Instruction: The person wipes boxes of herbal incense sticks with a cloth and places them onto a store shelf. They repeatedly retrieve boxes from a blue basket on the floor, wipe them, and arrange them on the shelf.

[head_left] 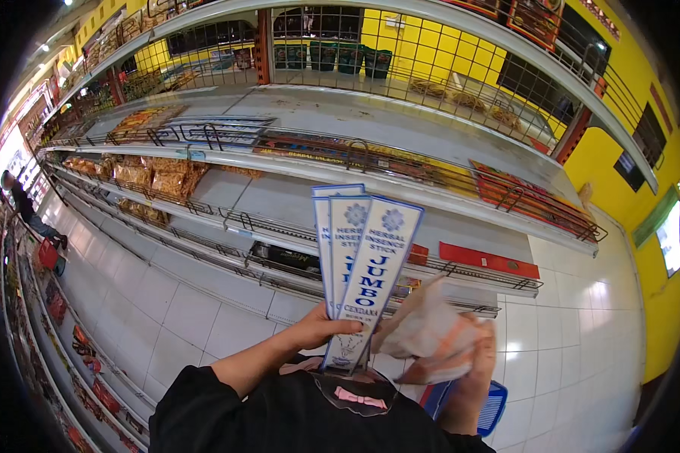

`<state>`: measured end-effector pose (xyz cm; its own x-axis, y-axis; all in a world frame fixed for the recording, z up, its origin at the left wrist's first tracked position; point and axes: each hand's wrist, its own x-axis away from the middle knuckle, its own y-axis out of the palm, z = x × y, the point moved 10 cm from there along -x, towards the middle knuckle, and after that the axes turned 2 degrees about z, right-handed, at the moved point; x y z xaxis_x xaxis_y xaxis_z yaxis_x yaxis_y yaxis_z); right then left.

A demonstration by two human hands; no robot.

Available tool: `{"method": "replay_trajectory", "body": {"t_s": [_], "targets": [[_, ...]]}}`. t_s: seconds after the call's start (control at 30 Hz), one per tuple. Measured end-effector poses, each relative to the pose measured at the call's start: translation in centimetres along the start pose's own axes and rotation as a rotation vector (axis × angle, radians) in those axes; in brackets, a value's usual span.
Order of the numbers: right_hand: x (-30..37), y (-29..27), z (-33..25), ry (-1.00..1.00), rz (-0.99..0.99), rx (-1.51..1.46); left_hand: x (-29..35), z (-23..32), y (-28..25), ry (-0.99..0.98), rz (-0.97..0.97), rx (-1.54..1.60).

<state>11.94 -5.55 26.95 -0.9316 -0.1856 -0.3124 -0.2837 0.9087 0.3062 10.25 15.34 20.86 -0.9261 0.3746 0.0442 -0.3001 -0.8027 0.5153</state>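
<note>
Fanned out in front of my chest are several long, narrow white incense stick boxes point(378, 260) with blue edges and blue print. My left hand point(315, 330) is closed round their lower part, its thumb lying across the front box. A whitish cloth with orange stripes point(434, 336), smeared by motion, hangs from my right hand point(477, 366) just to the right of the boxes. The fingers of that hand are closed on the cloth and partly blurred. Ahead stands a wire-fronted shelf rack point(400, 189); its middle shelf bears flat incense packs point(310, 151) along the front rail.
Bags of brown snacks point(177, 177) fill the lower left shelf. A dark box point(283, 257) and a red flat box point(487, 260) lie lower down. Below my right hand is a blue plastic basket point(493, 408). Another person point(29, 208) is far left in the aisle, by stocked shelves.
</note>
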Motion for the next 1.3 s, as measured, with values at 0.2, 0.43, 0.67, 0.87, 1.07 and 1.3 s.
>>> {"method": "replay_trajectory", "body": {"t_s": [0.2, 0.43, 0.67, 0.87, 1.07, 1.3], "targets": [[0.8, 2.0, 7.4, 0.388, 0.477, -0.105, 2.4, 1.9, -5.8, 0.034, 0.174, 0.02], [-1.3, 20.3, 8.8, 0.376, -0.15, -0.804, 8.4, 6.4, -11.2, 0.008, 0.068, 0.16], [-0.2, 27.1, 17.9, 0.436, -0.149, -0.112, 15.0, 7.6, -19.8, 0.029, 0.156, 0.185], [5.2, 32.1, 22.4, 0.27, -0.354, 0.629, 19.1, 10.6, -21.8, 0.062, 0.142, 0.008], [3.9, 40.7, 19.4, -0.258, -0.736, 1.095, 19.3, 9.8, -22.8, -0.119, 0.15, 0.092], [-0.5, 35.7, 16.9, 0.026, -0.388, 0.702, 17.6, 10.6, -20.8, -0.063, 0.125, 0.054]]}}
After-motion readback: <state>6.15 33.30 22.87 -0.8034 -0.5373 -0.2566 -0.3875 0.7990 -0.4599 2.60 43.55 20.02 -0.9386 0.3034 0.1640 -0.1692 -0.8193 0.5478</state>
